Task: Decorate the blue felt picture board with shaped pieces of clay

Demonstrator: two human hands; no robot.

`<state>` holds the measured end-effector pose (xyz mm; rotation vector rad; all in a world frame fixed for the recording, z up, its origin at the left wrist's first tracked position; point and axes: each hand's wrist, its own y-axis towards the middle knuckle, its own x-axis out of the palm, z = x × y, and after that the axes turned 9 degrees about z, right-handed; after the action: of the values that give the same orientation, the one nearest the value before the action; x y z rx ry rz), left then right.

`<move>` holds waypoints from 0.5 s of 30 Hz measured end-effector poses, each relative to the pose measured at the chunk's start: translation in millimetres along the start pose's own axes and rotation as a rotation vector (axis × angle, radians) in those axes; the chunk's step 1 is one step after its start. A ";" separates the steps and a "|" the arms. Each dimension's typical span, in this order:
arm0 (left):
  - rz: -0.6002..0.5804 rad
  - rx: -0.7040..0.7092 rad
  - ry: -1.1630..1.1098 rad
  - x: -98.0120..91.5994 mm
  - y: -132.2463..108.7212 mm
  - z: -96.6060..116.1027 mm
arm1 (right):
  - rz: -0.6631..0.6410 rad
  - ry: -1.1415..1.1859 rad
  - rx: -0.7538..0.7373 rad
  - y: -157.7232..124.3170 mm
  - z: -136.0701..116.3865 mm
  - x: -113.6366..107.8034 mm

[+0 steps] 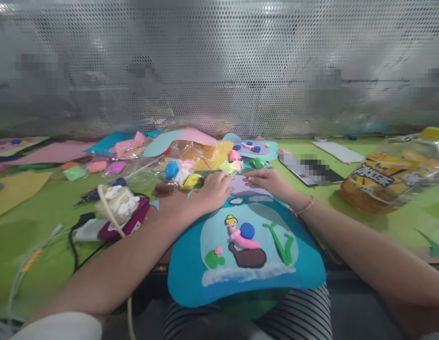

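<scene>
A blue craft board [184, 264] hangs over the table's front edge above my lap. It carries clay shapes: a yellow-haired figure [245, 242] with a pink body and blue ball, a brown shape [251, 257], green plants [285, 248] and a lily pad [212, 259]. At its far end lies a piece of purple paper [240, 185]. My left hand [216, 190] closes on the paper's left side, thumb on top. From the other side my right hand [271, 184] has its fingers together on the paper's far right part; its thumb is hidden.
A bottle of tea [389, 174] lies at right, near a phone or tablet [307, 170]. Bagged clay [171, 170], coloured sheets and a smaller clay picture [254, 147] sit behind my hands. A power bank [134, 221] and cables are at left. A perforated metal screen [219, 61] stands behind.
</scene>
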<state>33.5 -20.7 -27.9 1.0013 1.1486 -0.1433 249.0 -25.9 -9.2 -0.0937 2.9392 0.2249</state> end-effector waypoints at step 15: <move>0.007 -0.141 0.062 18.7 -0.9 -19.9 | 0.152 -0.382 -0.161 13.0 12.6 -5.9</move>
<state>27.7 0.2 -44.5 0.8897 1.1951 -0.0254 256.1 -10.8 -18.5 0.1355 2.5455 0.4483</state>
